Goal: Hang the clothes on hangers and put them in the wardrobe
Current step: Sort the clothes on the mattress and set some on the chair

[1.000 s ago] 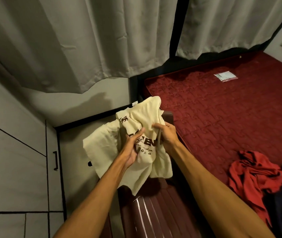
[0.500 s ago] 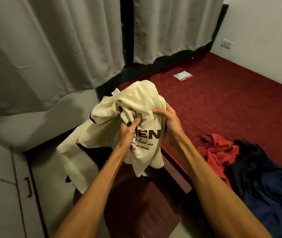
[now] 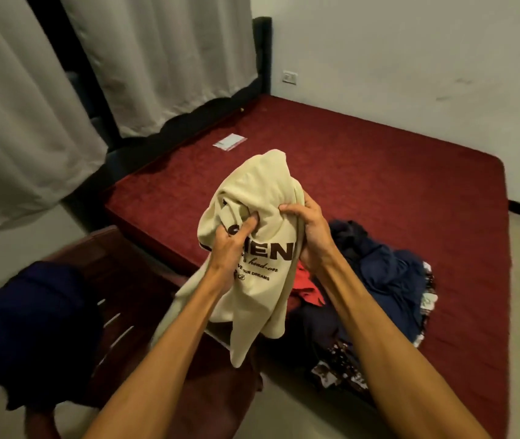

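Cream printed T-shirt (image 3: 252, 198) | left hand (image 3: 228, 245), right hand (image 3: 311, 231): fingers (image 3: 288, 210) curled, gripping bunched cloth | step: likely finding neck opening | next: needs hanger, none in view

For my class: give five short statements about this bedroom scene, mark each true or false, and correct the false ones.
1. The left hand and the right hand both have a grip on the cream T-shirt. True.
2. The T-shirt is plain. False: it bears dark lettering.
3. A small white packet lies on the red mattress. True.
4. The garment on the wooden chair is red. False: that garment is navy blue.
5. A wall socket sits on the white wall. True.
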